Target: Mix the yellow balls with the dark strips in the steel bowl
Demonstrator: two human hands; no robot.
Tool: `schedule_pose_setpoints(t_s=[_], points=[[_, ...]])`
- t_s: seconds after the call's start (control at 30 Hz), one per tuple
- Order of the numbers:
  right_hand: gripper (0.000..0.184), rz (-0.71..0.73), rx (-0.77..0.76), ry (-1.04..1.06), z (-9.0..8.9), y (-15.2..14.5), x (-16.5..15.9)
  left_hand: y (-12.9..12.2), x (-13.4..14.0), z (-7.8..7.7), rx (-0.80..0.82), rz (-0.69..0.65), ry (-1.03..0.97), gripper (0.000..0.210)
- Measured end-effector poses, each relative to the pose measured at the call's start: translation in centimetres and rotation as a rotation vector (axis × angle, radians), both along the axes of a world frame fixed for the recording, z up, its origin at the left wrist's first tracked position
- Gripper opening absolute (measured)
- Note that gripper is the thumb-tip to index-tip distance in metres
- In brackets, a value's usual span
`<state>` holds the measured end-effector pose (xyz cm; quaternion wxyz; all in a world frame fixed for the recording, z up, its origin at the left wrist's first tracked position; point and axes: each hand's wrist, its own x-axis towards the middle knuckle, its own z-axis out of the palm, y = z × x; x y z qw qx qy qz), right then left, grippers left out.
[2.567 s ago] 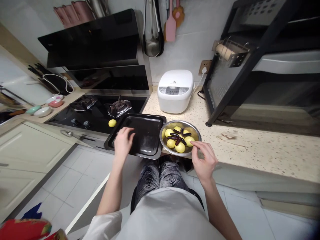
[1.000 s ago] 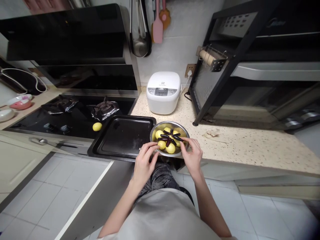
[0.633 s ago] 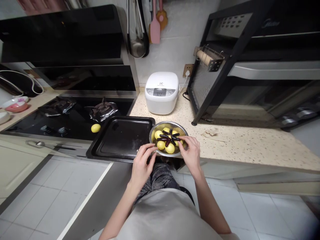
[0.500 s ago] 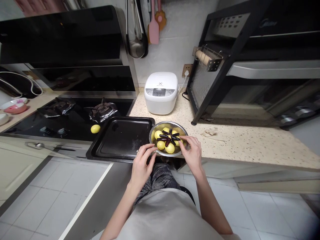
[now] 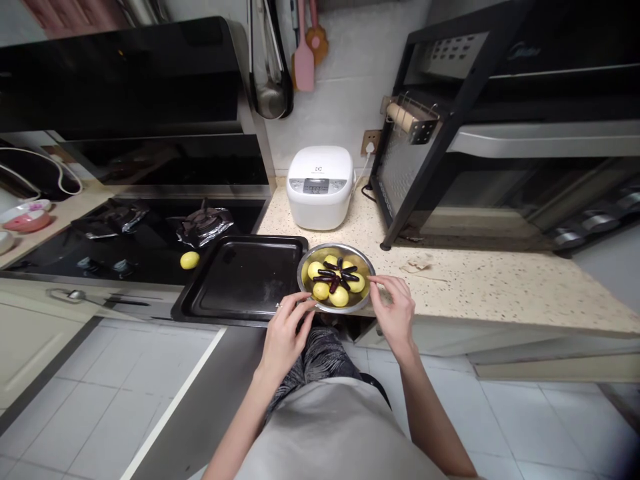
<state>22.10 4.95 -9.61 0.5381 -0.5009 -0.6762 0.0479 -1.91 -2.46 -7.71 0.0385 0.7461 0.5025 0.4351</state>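
Note:
A round metal bowl stands on the counter in front of me. Inside it, yellow lemons form a ring, with several long dark finger-shaped grapes laid on top like a star. At the bowl's left front rim, the fingertips of my left hand grip the edge, a ring on one finger. My right hand pinches the right side of the same rim between thumb and fingers. One more lemon lies apart on the black stove top, beyond the tray's left side.
A black baking tray adjoins the bowl on the left, overhanging the front edge. Behind stand a white rice cooker and, further left, the gas stove. A black rack with an oven fills the right. Utensils hang on the wall.
My right hand has drawn back from the fruit to the bowl's right rim. My left hand has hardly moved. The grapes and lemons keep their arrangement.

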Motion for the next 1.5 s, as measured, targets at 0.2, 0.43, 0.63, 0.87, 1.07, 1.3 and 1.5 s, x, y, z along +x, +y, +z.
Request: schedule_pose_setpoints(t_s=[0.2, 0.43, 0.63, 0.87, 1.07, 1.3, 1.5], points=[[0.015, 0.018, 0.008, -0.004, 0.0, -0.2, -0.4, 0.0, 0.0, 0.2, -0.053, -0.023, 0.006, 0.024], [0.018, 0.147, -0.081, -0.058, 0.8, 0.6, -0.5, 3.8, 0.6, 1.6, -0.121, -0.078, 0.053, 0.033], [0.052, 0.435, -0.269, -0.388, 1.9, 3.6, -0.3, 10.0, 0.5, 3.0, -0.333, -0.218, 0.344, 0.066], [0.07, 0.559, -0.369, -0.683, 3.4, 6.8, -1.0, 13.2, 0.5, 3.6, -0.439, -0.36, 0.595, 0.072], [0.073, 0.594, -0.383, -0.792, 3.7, 8.5, -1.0, 13.6, 2.1, 4.1, -0.416, -0.328, 0.72, 0.073], [0.075, 0.618, -0.36, -0.82, 3.9, 9.3, -0.9, 13.2, 3.0, 4.9, -0.474, -0.27, 0.785, 0.083], [0.06, 0.625, -0.337, -0.834, 4.5, 8.4, -1.0, 12.4, 2.7, 4.1, -0.449, -0.282, 0.75, 0.073]])
